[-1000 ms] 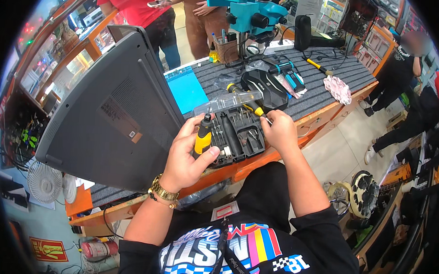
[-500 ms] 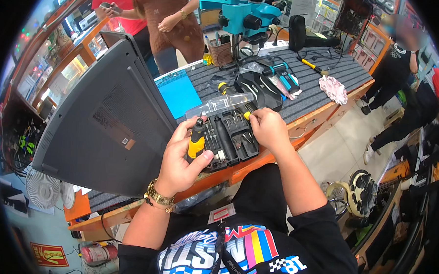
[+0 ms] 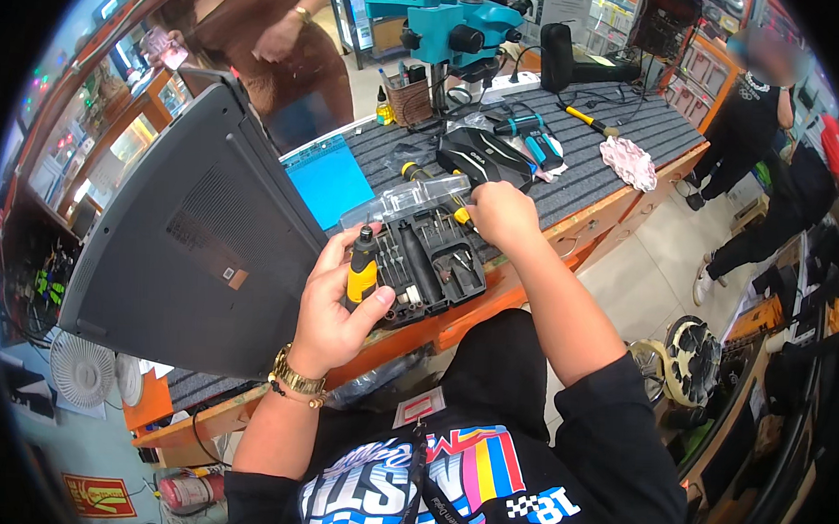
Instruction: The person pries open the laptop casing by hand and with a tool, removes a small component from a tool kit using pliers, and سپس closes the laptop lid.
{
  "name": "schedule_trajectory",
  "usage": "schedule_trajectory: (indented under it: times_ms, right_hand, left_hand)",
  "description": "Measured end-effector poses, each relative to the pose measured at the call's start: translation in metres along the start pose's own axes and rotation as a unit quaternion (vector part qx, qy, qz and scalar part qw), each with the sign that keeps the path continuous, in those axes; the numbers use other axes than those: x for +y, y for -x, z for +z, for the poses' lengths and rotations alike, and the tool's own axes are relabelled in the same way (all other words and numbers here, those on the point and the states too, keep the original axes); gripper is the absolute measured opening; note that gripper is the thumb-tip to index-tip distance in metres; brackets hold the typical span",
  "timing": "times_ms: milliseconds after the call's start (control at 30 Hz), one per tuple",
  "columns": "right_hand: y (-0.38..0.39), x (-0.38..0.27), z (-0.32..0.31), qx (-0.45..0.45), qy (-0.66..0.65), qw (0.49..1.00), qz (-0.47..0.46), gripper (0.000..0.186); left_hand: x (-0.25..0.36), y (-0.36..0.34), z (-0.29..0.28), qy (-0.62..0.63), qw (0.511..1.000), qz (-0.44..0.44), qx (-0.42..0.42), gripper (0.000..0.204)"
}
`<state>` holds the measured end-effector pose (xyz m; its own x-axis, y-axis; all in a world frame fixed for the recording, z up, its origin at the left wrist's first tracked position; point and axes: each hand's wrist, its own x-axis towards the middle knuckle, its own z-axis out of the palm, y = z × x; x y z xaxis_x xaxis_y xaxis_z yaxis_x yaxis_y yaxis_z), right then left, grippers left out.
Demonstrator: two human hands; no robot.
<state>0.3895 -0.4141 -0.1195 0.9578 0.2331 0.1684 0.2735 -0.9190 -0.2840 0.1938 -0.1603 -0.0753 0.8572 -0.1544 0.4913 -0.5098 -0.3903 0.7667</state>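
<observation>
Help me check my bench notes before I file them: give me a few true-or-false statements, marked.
1. The left hand holds a yellow-and-black tool. True.
2. The bit case is shut. False: its clear lid stands open.
3. The blue mat lies left of the teal microscope. True.
4. The pale pink cloth lies on the floor. False: it lies on the ribbed benchtop.
5. The right hand is beside the case. True.

Left grip (image 3: 331, 316) curled with thumb outstretched, right grip (image 3: 504, 217) knuckles-up with fingertips mostly hidden, both forearms (image 3: 281, 440) bare.
</observation>
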Motion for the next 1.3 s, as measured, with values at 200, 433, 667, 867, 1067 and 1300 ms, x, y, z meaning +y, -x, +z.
schedule_trajectory:
  times_ms: [200,433,667,867,1067,1300]
  right_hand:
    - [-0.01,0.008,-0.015,-0.046,0.042,0.998,0.002,0.023]
    - [0.009,0.036,-0.04,0.026,-0.165,0.986,0.028,0.027]
    - [-0.051,0.117,-0.023,0.191,-0.206,0.959,0.028,0.027]
    - [-0.113,0.084,-0.044,0.015,-0.007,1.0,-0.003,0.028]
    - [-0.166,0.096,-0.029,-0.094,0.082,0.992,-0.005,0.033]
    - [-0.123,0.099,-0.086,0.051,-0.052,0.996,-0.053,0.036]
  left_hand:
    - [0.003,0.001,0.0,-0.007,1.0,-0.017,0.005,0.035]
    - [0.008,0.013,-0.004,-0.023,0.999,-0.019,-0.011,0.031]
    - [0.015,0.013,-0.001,-0.003,0.999,-0.026,-0.036,0.02]
    - [0.019,0.009,-0.002,-0.009,0.999,-0.046,-0.026,0.019]
    - [0.02,-0.002,0.001,-0.012,0.999,-0.045,0.001,0.029]
    - [0.015,-0.011,0.002,-0.036,0.998,-0.035,0.03,0.037]
